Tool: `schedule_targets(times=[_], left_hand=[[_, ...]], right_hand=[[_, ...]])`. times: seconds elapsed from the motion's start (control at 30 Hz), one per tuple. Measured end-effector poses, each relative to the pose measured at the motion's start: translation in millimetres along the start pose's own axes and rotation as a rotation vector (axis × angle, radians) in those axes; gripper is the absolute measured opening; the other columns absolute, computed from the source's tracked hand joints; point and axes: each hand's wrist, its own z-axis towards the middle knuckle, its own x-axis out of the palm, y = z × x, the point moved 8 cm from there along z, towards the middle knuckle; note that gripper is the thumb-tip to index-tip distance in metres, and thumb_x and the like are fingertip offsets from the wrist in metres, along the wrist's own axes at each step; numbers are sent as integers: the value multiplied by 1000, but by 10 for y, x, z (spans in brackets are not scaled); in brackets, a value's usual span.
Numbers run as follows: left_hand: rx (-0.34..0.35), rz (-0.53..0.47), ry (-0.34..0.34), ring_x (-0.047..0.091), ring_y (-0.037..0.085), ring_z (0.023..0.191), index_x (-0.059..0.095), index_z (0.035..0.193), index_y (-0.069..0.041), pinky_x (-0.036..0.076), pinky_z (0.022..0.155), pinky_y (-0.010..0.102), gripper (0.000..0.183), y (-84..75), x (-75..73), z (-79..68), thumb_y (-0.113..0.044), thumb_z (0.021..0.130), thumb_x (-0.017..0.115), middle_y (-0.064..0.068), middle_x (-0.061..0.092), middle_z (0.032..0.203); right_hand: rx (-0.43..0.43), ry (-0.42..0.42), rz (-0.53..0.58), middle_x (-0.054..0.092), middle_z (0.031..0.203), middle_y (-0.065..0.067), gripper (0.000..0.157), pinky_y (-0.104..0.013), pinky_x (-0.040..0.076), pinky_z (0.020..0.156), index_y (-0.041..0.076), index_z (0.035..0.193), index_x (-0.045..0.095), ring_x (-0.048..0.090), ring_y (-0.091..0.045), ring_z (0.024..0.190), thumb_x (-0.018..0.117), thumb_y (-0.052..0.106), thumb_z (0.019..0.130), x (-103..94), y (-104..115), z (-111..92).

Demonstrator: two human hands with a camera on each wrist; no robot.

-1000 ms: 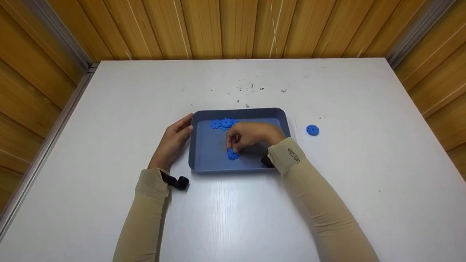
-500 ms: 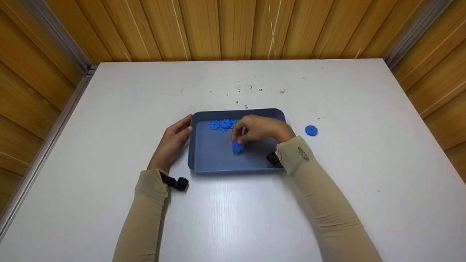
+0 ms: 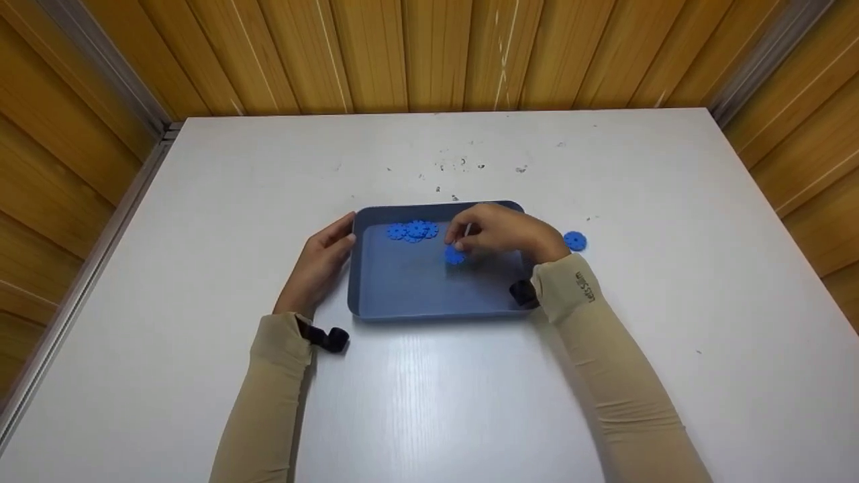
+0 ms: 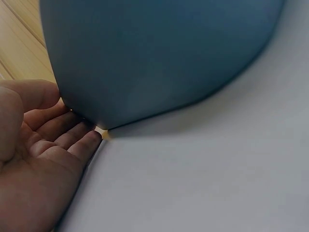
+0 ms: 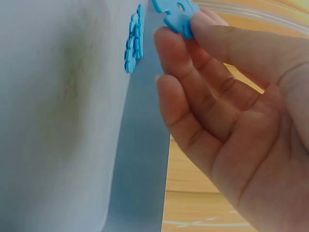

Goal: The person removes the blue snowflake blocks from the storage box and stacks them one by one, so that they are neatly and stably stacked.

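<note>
My right hand [image 3: 500,229] pinches a blue notched disc [image 3: 454,255] between thumb and fingertips, over the right half of the blue-grey tray [image 3: 402,314]. In the right wrist view the pinched disc [image 5: 179,18] shows slot cuts and a small hole. My left hand [image 3: 322,261] rests along the tray's left wall, its fingers fairly straight; the left wrist view shows the fingertips [image 4: 89,140] right at the wall's lower edge. A small overlapping pile of blue discs [image 3: 415,230] lies near the tray's back wall.
One more blue disc [image 3: 575,241] lies on the white table [image 3: 671,282], right of the tray and beyond my right wrist. Dark specks mark the tabletop behind the tray. Wood-look panels [image 3: 436,54] rise along the table's back edge and sides.
My right hand has moved back and to the right over the tray with the pinched disc. My left hand stays at the tray's left wall.
</note>
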Motion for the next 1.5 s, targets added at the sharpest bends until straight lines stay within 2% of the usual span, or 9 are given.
schedule_targets(times=[0.23, 0.4, 0.53, 0.6, 0.7, 0.87, 1.0, 1.3, 1.5], left_hand=[[0, 0, 11, 31, 16, 144, 34, 149, -7, 27, 118, 31, 52, -6, -7, 9, -6, 99, 49, 8, 35, 155], [-2, 2, 10, 31, 16, 144, 34, 149, -8, 27, 118, 31, 52, -9, -16, 6, -6, 99, 49, 8, 35, 155], [-4, 6, 3, 30, 15, 144, 35, 149, -8, 27, 119, 31, 52, -10, -18, -2, -6, 99, 49, 8, 34, 155], [-1, 1, 2, 29, 15, 144, 34, 149, -7, 27, 119, 31, 52, -16, -15, -3, -6, 99, 49, 8, 34, 155], [-1, 4, -1, 29, 16, 144, 34, 149, -7, 27, 118, 30, 52, -21, -11, -3, -6, 99, 49, 8, 34, 155], [-14, 35, -15, 30, 15, 144, 36, 148, -9, 27, 118, 30, 51, -4, -19, -2, -8, 99, 49, 6, 35, 155], [-8, 32, -9, 30, 15, 144, 36, 149, -9, 26, 119, 31, 51, -6, -20, 0, -7, 99, 49, 7, 35, 155], [9, 24, 13, 29, 17, 144, 34, 149, -7, 26, 119, 32, 51, -15, -16, -11, -6, 100, 47, 8, 33, 155], [-5, 30, 0, 30, 15, 144, 34, 149, -9, 27, 118, 30, 51, -4, -22, -8, -7, 100, 48, 7, 34, 155]], right_hand=[[-60, -106, 64, 70, 102, -8, 16, -32, 52, 79, 8, 107, 69, 64, -20, 88, 61, 12, 94, -172, -38, -138], [-58, -173, 84, 70, 103, -8, 16, -30, 52, 80, 8, 107, 69, 65, -20, 90, 60, 12, 94, -285, -104, -244], [-18, -224, 94, 70, 102, -7, 17, -29, 52, 77, 9, 108, 69, 64, -18, 88, 61, 11, 94, -363, -186, -340], [2, -249, 107, 70, 103, -8, 18, -33, 53, 77, 9, 109, 69, 64, -19, 87, 61, 10, 93, -397, -235, -391], [31, -285, 123, 69, 103, -8, 18, -34, 53, 77, 9, 110, 69, 65, -25, 86, 63, 11, 93, -442, -308, -462], [62, -342, 94, 68, 103, -8, 18, -26, 52, 74, 10, 109, 70, 66, -31, 85, 64, 13, 92, -506, -413, -570], [82, -381, 58, 67, 105, -9, 19, -26, 48, 74, 10, 110, 70, 66, -30, 84, 64, 13, 92, -548, -514, -645], [150, -411, 76, 65, 108, -12, 20, -25, 46, 63, 10, 112, 68, 65, -34, 86, 59, 15, 96, -541, -788, -796], [186, -437, 88, 65, 111, -13, 20, -21, 48, 67, 9, 112, 68, 64, -31, 88, 59, 14, 95, -527, -939, -898]])
